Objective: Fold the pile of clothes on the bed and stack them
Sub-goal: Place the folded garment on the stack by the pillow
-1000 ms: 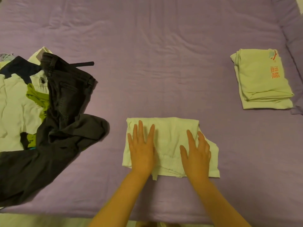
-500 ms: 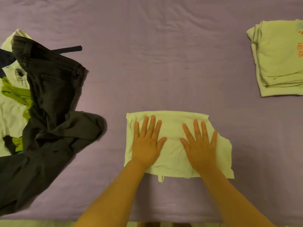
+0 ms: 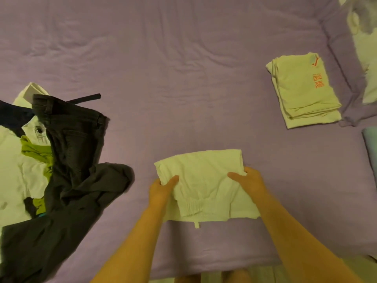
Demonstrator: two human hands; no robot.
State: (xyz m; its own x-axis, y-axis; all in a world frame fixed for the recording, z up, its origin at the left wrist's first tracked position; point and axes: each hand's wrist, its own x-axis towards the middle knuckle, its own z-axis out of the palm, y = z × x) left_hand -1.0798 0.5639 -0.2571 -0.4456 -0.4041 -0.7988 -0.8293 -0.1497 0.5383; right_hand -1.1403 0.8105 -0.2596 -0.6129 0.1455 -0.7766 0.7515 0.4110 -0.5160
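Left hand (image 3: 163, 187) gripping the left edge of the folded pale garment (image 3: 204, 180), thumb on top, fingers tucked beneath; right hand (image 3: 250, 181) gripping its right edge likewise. Garment near the front edge of the purple bed (image 3: 173, 68), partly raised off the sheet. Well apart at right, a folded stack (image 3: 302, 92) with orange print. At left, the unfolded pile (image 3: 18, 164) with dark jeans (image 3: 75, 144) draped across it
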